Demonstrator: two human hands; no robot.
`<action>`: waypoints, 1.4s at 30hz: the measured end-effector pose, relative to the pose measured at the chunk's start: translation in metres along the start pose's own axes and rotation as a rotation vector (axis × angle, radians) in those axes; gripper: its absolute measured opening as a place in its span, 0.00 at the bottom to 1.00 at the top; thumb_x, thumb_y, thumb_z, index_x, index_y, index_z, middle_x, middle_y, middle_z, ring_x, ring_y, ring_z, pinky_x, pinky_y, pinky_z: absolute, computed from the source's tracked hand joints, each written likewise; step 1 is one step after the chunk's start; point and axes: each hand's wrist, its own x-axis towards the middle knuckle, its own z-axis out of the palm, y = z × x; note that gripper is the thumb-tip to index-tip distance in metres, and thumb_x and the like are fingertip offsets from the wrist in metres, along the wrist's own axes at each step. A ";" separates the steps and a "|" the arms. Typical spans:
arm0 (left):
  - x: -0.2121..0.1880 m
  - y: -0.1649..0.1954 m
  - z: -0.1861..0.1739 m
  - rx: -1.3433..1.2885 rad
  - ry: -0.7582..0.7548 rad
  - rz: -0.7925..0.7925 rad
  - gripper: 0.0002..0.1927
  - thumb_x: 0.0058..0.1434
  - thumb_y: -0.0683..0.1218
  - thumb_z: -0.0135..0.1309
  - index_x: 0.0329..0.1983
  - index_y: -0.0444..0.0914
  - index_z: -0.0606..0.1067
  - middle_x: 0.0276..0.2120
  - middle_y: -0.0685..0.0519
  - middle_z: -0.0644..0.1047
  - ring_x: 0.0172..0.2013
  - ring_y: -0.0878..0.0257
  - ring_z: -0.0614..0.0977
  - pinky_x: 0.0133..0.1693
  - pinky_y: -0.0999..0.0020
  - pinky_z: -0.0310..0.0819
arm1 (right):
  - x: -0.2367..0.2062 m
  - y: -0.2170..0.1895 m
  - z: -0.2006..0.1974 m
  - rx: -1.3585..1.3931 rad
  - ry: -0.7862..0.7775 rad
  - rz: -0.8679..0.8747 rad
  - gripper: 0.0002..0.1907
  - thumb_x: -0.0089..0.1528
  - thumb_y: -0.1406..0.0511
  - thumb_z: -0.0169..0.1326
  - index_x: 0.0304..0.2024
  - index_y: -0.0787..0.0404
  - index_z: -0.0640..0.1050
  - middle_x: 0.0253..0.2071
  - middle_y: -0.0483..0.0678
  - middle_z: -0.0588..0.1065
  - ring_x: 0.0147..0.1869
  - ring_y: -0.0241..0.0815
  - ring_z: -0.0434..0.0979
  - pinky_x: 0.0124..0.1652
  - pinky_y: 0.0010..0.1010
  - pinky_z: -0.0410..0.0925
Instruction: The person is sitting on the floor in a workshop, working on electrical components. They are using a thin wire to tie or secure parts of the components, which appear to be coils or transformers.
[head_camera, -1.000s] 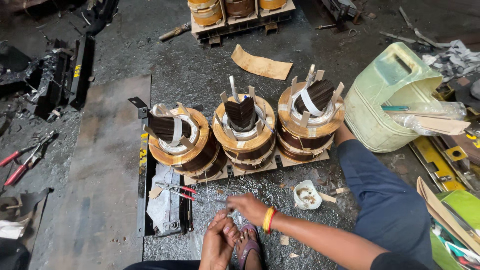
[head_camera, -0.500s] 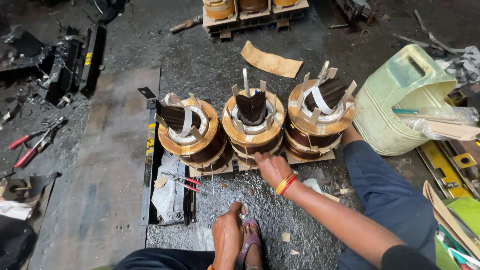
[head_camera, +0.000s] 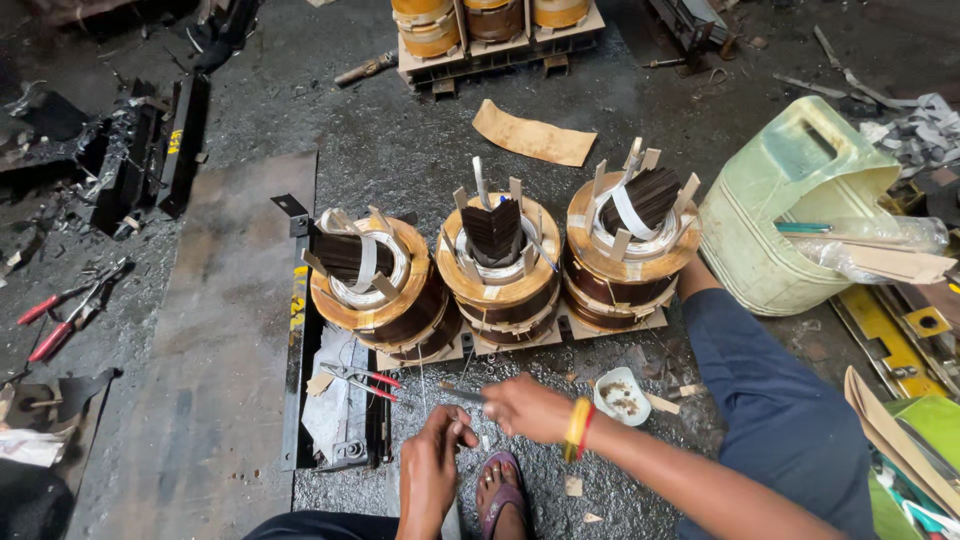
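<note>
While hands (head_camera: 520, 408) work, small white bowl (head_camera: 621, 396) holds brown residue.

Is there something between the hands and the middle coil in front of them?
Nothing visible stands between. The right hand and left hand hold a thin rod over bare floor, just short of the middle coil.

Left hand (head_camera: 432, 462) and right hand (head_camera: 528, 408) meet, fingers (head_camera: 462, 432) pinched together

Both hands meet low over the floor: right hand (head_camera: 525, 408) grips a thin grey tool (head_camera: 462, 395), left hand (head_camera: 432, 452) just beside it, before three wound coils (head_camera: 497, 265).
</note>
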 end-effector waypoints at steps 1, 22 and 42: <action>0.004 -0.002 0.000 0.028 0.056 -0.037 0.10 0.66 0.39 0.45 0.48 0.39 0.75 0.25 0.51 0.84 0.20 0.60 0.85 0.22 0.62 0.75 | -0.002 0.006 0.003 0.221 0.044 0.027 0.13 0.72 0.63 0.45 0.39 0.64 0.78 0.23 0.49 0.77 0.24 0.39 0.75 0.29 0.29 0.68; 0.009 -0.090 0.053 -1.527 -0.297 -0.692 0.09 0.63 0.34 0.41 0.30 0.42 0.64 0.18 0.57 0.62 0.19 0.67 0.64 0.24 0.72 0.59 | 0.041 0.022 0.014 -0.501 0.622 -0.048 0.11 0.58 0.78 0.44 0.41 0.66 0.73 0.27 0.58 0.76 0.27 0.52 0.79 0.26 0.41 0.72; 0.107 -0.116 0.127 -1.052 0.114 -0.654 0.16 0.69 0.48 0.48 0.49 0.32 0.79 0.37 0.45 0.82 0.33 0.61 0.77 0.34 0.68 0.71 | 0.012 0.102 0.040 0.452 0.753 0.333 0.14 0.69 0.61 0.45 0.48 0.56 0.80 0.43 0.42 0.82 0.18 0.30 0.71 0.19 0.24 0.66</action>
